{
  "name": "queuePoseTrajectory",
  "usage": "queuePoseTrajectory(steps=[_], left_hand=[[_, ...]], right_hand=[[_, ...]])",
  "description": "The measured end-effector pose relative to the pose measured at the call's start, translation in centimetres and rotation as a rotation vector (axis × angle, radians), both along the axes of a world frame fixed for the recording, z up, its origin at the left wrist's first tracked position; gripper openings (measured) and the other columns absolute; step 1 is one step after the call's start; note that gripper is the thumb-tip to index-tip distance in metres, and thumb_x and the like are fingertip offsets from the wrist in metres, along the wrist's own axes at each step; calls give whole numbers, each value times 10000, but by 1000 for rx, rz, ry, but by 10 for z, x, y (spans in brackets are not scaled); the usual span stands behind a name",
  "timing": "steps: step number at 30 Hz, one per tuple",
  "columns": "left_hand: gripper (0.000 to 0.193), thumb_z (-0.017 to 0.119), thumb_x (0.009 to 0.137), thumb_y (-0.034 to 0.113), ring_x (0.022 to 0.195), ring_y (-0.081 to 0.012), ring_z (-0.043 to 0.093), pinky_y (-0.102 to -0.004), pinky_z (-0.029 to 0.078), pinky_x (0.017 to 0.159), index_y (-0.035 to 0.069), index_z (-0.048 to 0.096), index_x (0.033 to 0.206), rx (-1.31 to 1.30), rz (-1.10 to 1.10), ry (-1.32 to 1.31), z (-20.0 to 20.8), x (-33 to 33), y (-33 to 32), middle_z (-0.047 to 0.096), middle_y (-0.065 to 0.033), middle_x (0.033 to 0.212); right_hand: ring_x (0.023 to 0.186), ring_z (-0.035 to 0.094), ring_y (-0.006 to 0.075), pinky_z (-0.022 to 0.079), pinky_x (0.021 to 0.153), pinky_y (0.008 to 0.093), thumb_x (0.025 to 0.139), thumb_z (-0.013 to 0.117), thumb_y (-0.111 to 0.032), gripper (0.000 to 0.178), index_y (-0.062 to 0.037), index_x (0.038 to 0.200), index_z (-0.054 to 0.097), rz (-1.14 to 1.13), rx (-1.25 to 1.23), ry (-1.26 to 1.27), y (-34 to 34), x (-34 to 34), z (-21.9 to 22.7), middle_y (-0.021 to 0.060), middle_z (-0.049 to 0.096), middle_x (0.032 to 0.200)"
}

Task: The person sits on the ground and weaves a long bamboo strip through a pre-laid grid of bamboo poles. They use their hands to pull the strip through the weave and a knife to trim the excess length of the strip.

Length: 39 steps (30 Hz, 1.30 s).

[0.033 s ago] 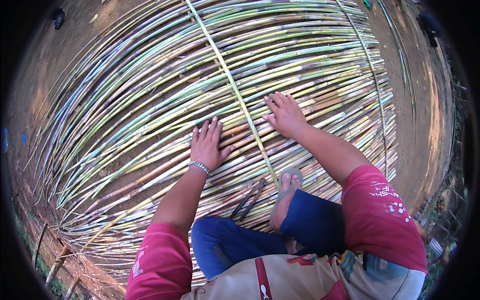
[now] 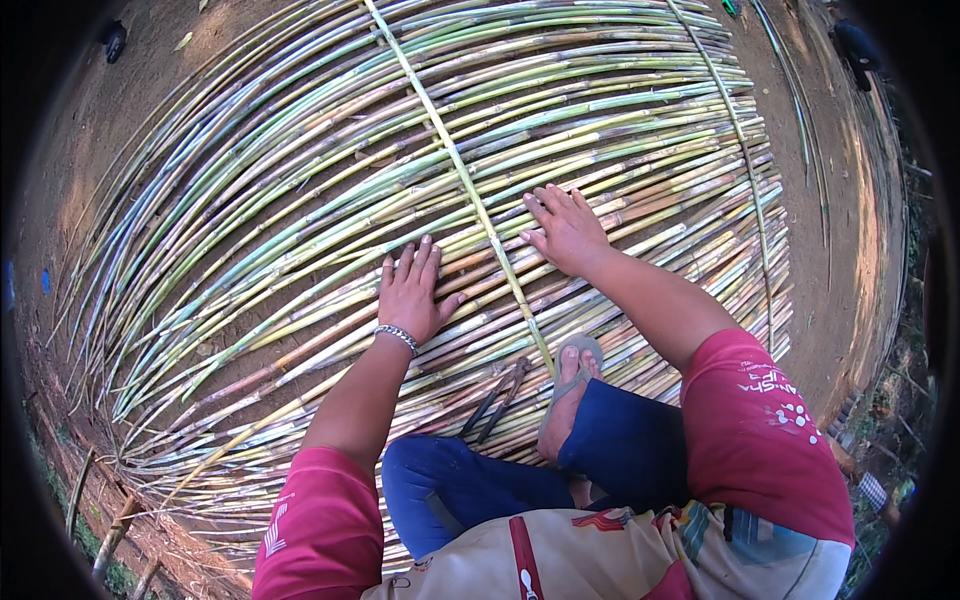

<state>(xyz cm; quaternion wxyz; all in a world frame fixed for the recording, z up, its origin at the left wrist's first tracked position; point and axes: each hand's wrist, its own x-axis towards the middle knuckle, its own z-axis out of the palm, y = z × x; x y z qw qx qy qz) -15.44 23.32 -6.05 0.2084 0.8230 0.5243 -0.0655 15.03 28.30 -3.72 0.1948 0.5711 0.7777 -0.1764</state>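
A broad layer of thin green and yellow canes (image 2: 330, 225) lies side by side on the ground. My left hand (image 2: 408, 290) rests palm down on them, fingers stretched out, left of a long crosswise cane (image 2: 455, 160). To the right of that cane, my right hand (image 2: 568, 230) is spread flat on the same layer. Neither hand grips anything. A second, thinner crosswise stick (image 2: 737, 125) lies over the canes near their right ends. Pliers or cutters with dark handles (image 2: 497, 398) lie on the canes by my sandalled foot (image 2: 570, 385).
Brown soil (image 2: 835, 250) borders the canes on the right, where a few loose canes (image 2: 800, 100) lie. Short wooden stakes (image 2: 115, 535) stand at the lower left. A dark shoe (image 2: 114, 40) shows at the upper left. My bent legs in blue trousers (image 2: 630, 440) are over the near canes.
The whole view has shifted very slightly. Both hands stay flat on the canes in nearly the same places.
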Motion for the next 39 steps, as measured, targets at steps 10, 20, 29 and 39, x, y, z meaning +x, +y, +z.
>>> queuePoseTrajectory(steps=[10, 20, 29, 39], left_hand=[[893, 672, 908, 627, 1493, -343, 375, -554, 252, 1243, 59, 436, 1555, 22, 15, -39, 0, 3, 1, 348, -129, 1678], [908, 697, 890, 615, 1497, -333, 363, -559, 244, 1238, 71, 423, 1563, 28, 17, -12, -4, 4, -2, 344, -126, 1675], [911, 712, 879, 603, 1471, -323, 378, -564, 249, 1231, 81, 410, 1562, 89, 28, -46, -8, -2, -6, 434, -148, 1563], [896, 574, 958, 643, 1508, -354, 346, -572, 205, 1255, 38, 365, 1586, 43, 0, -4, -4, 4, -3, 389, -186, 1618]], right_hand=[[1513, 372, 310, 296, 1256, 450, 988, 590, -604, 766, -121, 1567, 453, 24, -13, 156, 16, 23, 7, 120, 437, 1607], [1229, 596, 296, 462, 1074, 433, 884, 705, -638, 701, -55, 1271, 661, -122, 66, -52, 41, 81, 10, 115, 639, 1218], [1611, 149, 331, 182, 1299, 467, 1000, 437, -722, 988, -37, 1663, 177, -130, -121, -184, 14, 69, 10, 185, 184, 1730], [1622, 28, 360, 64, 1281, 601, 1025, 406, -689, 906, -128, 1687, 148, -151, 92, 22, -8, 26, -21, 185, 66, 1750]])
